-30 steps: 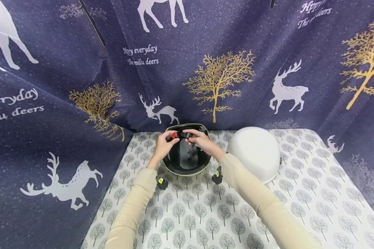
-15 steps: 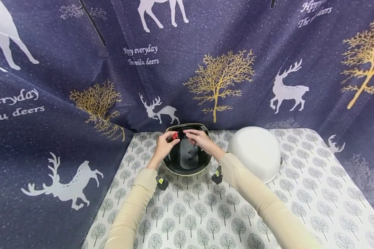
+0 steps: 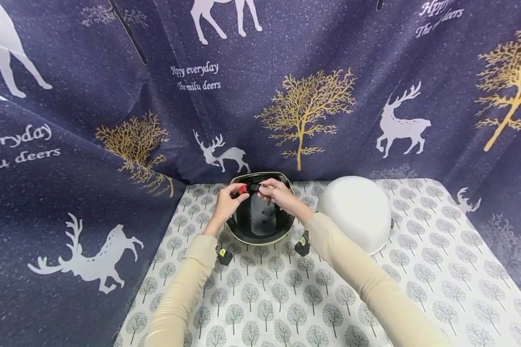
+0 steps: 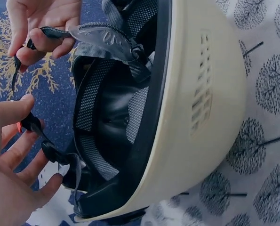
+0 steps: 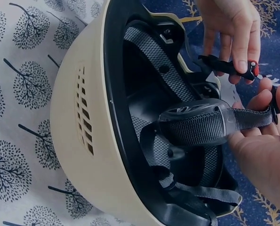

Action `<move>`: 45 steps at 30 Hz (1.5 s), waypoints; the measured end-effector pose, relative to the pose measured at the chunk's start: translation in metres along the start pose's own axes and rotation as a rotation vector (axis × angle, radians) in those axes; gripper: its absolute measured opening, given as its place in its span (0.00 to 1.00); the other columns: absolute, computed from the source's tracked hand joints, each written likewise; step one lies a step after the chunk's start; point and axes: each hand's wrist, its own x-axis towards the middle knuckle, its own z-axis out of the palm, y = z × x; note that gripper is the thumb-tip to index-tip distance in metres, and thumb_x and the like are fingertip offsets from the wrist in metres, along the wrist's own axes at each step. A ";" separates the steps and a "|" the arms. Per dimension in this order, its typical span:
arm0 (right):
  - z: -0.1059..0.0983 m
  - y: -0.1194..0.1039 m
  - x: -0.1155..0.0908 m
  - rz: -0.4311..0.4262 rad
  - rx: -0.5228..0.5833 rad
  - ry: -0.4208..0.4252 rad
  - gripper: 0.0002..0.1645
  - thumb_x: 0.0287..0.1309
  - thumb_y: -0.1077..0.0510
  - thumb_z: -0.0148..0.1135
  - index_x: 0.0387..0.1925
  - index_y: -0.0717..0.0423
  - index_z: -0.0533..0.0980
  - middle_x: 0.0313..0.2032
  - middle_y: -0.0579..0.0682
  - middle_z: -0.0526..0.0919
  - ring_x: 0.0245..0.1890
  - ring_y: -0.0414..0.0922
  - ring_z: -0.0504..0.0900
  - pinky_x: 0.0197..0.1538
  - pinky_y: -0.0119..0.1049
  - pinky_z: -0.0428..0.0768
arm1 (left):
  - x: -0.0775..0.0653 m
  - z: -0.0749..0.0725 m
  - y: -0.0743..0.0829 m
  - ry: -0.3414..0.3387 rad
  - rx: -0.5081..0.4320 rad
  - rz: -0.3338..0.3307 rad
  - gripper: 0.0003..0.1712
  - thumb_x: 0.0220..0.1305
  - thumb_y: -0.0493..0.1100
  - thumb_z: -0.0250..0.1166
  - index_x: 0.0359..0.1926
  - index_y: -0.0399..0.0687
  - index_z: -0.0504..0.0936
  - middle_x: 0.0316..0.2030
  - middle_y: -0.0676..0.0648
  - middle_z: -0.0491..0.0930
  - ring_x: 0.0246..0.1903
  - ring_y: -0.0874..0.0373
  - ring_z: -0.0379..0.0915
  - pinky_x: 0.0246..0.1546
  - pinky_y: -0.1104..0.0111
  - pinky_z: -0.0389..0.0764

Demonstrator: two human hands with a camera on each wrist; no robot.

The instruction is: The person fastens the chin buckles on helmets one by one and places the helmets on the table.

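Observation:
A cream hard hat [image 4: 210, 94] lies upside down on the table, its black padded lining [image 5: 149, 108] facing up. Over the opening, my left hand [image 3: 227, 201] pinches a black buckle with a red part [image 5: 249, 69] on one end of the chin strap. My right hand [image 3: 283, 198] grips the other end, a grey webbing strap [image 5: 252, 118] that runs through a clear chin guard [image 5: 220, 117]. In the head view the two held ends are close together. Behind the right fingers, part of that end is hidden.
To the right of the hard hat stands a white dome-shaped object [image 3: 353, 214]. A tree-print cloth [image 3: 265, 299] covers the table. Behind it hangs a dark blue curtain [image 3: 260, 120] with deer and trees.
My right fingers were straighter half a second ago and are now more curled round the strap end, with its dark tip showing toward the buckle. The left hand stays nearly still.

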 end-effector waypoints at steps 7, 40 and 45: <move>0.000 0.002 0.000 0.016 -0.055 0.007 0.22 0.69 0.61 0.52 0.60 0.69 0.66 0.28 0.39 0.80 0.31 0.39 0.74 0.39 0.30 0.73 | -0.002 -0.003 0.004 -0.043 0.131 0.099 0.18 0.56 0.37 0.72 0.49 0.38 0.84 0.42 0.37 0.85 0.45 0.44 0.81 0.51 0.52 0.76; 0.012 -0.002 -0.007 -0.065 -0.162 0.037 0.18 0.68 0.65 0.55 0.56 0.71 0.71 0.28 0.45 0.81 0.29 0.34 0.81 0.41 0.33 0.85 | -0.003 0.002 0.021 -0.025 0.294 0.341 0.16 0.53 0.35 0.72 0.44 0.34 0.85 0.39 0.36 0.86 0.35 0.45 0.82 0.40 0.54 0.80; 0.019 0.000 -0.007 -0.163 -0.258 0.109 0.17 0.68 0.64 0.55 0.55 0.69 0.72 0.35 0.58 0.84 0.32 0.35 0.81 0.46 0.38 0.86 | -0.001 0.004 0.021 -0.002 0.288 0.368 0.16 0.54 0.34 0.71 0.45 0.33 0.85 0.41 0.36 0.86 0.39 0.45 0.83 0.41 0.55 0.80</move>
